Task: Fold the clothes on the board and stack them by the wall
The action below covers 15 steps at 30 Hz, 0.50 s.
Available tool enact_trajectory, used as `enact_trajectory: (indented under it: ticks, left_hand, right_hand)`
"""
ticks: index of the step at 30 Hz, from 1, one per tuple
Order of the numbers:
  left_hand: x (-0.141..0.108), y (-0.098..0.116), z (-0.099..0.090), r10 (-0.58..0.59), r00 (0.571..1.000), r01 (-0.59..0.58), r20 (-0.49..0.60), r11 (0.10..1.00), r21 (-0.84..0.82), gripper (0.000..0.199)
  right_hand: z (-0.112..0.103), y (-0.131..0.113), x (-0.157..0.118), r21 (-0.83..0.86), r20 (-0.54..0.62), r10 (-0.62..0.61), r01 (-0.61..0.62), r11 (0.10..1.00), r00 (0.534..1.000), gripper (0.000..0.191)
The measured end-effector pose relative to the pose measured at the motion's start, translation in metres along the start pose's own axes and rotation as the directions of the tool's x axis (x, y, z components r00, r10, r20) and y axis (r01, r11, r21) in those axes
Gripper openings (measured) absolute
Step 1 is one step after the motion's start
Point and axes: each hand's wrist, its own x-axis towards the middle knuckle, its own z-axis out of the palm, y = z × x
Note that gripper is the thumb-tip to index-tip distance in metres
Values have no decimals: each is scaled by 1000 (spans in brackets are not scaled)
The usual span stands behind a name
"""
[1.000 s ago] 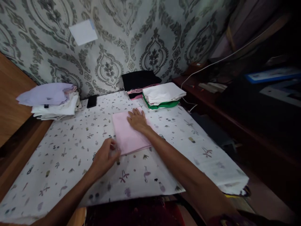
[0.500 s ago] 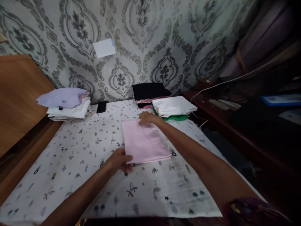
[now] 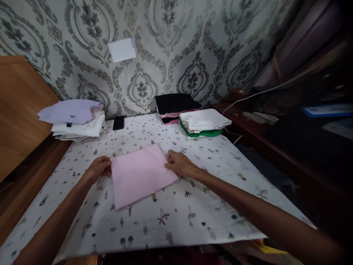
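Observation:
A pink folded cloth (image 3: pixel 143 175), roughly rectangular and turned at a slant, is in front of me over the patterned sheet (image 3: pixel 176 217). My left hand (image 3: pixel 99 167) pinches its upper left corner between thumb and fingers. At the cloth's right edge, my right hand (image 3: pixel 179 163) grips with the fingers curled in and the thumb on the near side. Whether the cloth's underside rests fully on the sheet I cannot tell.
At the back left is a stack of folded clothes (image 3: pixel 71 112), lilac on top, beside a black phone (image 3: pixel 118 123). Further right are a black folded pile (image 3: pixel 176 104) and a white-and-green pile (image 3: pixel 204 120). A wooden panel (image 3: pixel 24 110) borders the left; a white cable (image 3: pixel 256 94) runs at right.
The pink cloth has moved left and turned at a slant. My left hand has shifted from its lower left corner to the upper left, my right hand from its top to the right edge.

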Motion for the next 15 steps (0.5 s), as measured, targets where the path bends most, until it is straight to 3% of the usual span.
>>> enact_trajectory:
  ticks: [1,3,5,6,8,10,12,15]
  left_hand:
    - [0,-3,2,83,994,-69,-67,982,178,25]
    - [-5,-3,16,335,936,-236,-107,825,514,30]
    - [-13,2,43,536,844,-416,12,641,645,40]
    - [-17,4,58,575,812,-497,101,590,637,43]
    - [-21,5,87,591,762,-615,263,536,578,51]
    - [-21,0,104,559,738,-662,379,488,569,57]
    - [-16,-11,105,519,751,-646,407,451,616,63]
    - [-8,-32,82,486,806,-559,337,438,705,70]
  right_hand:
    - [0,-5,-2,-26,-49,-5,4,1000,999,15]
    - [1,-19,4,-100,-144,-82,68,993,986,18]
    - [7,-37,20,-130,-179,-233,212,969,956,28]
    - [14,-46,29,-134,-164,-302,282,950,939,35]
    - [33,-58,47,-144,-79,-375,362,921,924,45]
    - [51,-62,61,-188,-9,-359,351,917,933,50]
    - [63,-56,68,-244,-3,-311,301,922,950,54]
    - [65,-43,71,-288,-32,-242,223,931,970,65]
